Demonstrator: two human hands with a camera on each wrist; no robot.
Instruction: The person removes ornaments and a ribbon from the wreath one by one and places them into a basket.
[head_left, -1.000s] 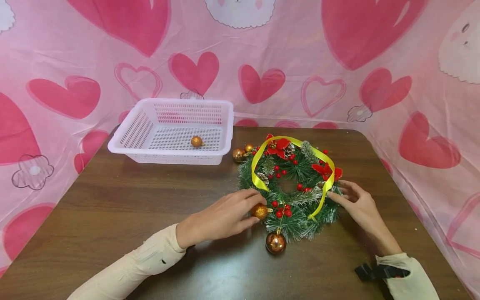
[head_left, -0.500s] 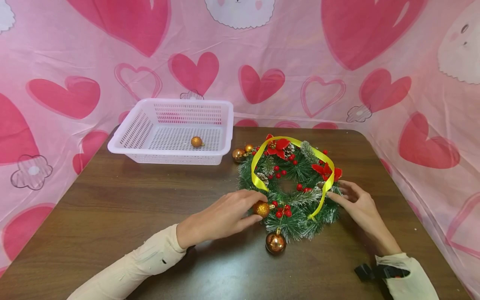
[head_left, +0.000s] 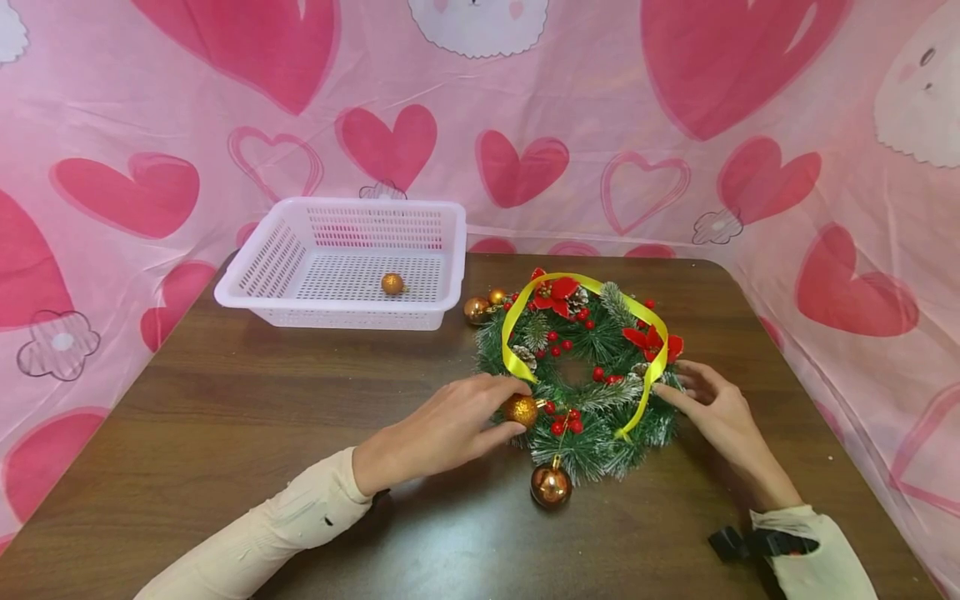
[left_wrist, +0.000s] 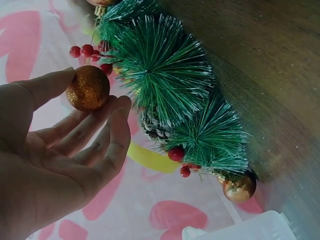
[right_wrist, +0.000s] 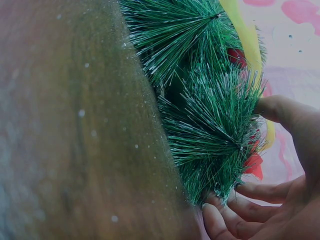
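A green Christmas wreath [head_left: 592, 458] lies on the table, dressed with red berries, red flowers, pinecones and a yellow ribbon [head_left: 512, 337]. My left hand [head_left: 450, 429] pinches a glittery gold bauble [head_left: 521, 410] between thumb and fingers, over the wreath's left front edge beside a berry cluster [head_left: 567, 423]. The left wrist view shows that glitter bauble [left_wrist: 88, 88] held apart from the needles. At the wreath's right side my right hand [head_left: 720, 417] grips its edge, thumb above and fingers at the outer side. A shiny copper bauble [head_left: 551, 486] hangs off the front.
A white plastic basket [head_left: 262, 304] stands at the back left with one glittery gold bauble [head_left: 392, 283] inside. Two shiny baubles [head_left: 477, 310] lie at the wreath's back left. Behind the brown table [head_left: 225, 417] hangs a pink heart-printed cloth [head_left: 570, 92].
My left hand has shifted the glittery bauble slightly, first toward the berries, then a little up and back at the wreath's edge. My right hand stays at the wreath.
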